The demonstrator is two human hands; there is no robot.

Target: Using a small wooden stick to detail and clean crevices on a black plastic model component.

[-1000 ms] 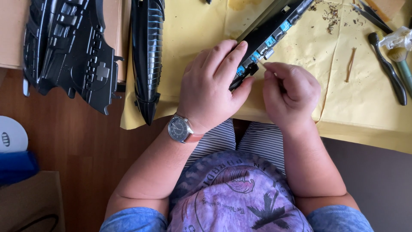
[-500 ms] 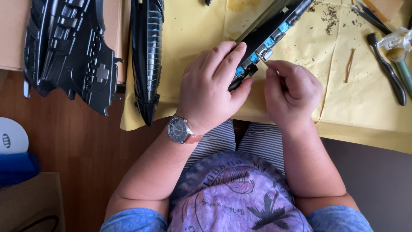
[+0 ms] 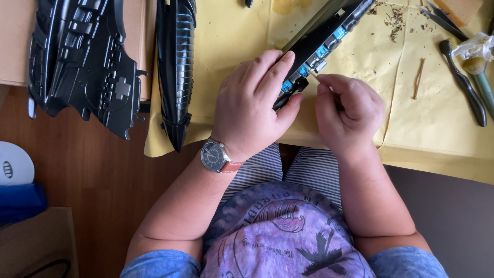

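**Stick tip closes on the strip**

My right hand [image 3: 347, 110] has nudged its thin wooden stick [image 3: 315, 76] closer to the long black strip with blue clips [image 3: 321, 44], which lies slanted on the yellow paper [image 3: 231, 46]. My left hand [image 3: 254, 105] is curled over the strip's near end, clamping it. Right fingers are pinched shut around the stick.

A large black moulded plastic part [image 3: 82, 62] lies at the upper left, just beside a narrow black ribbed piece [image 3: 176, 67] resting on yellow paper [image 3: 231, 41]. Dark-handled tools [image 3: 465, 87] and a thin wooden stick [image 3: 419, 78] lie at the right of the wooden tabletop [image 3: 103, 180].
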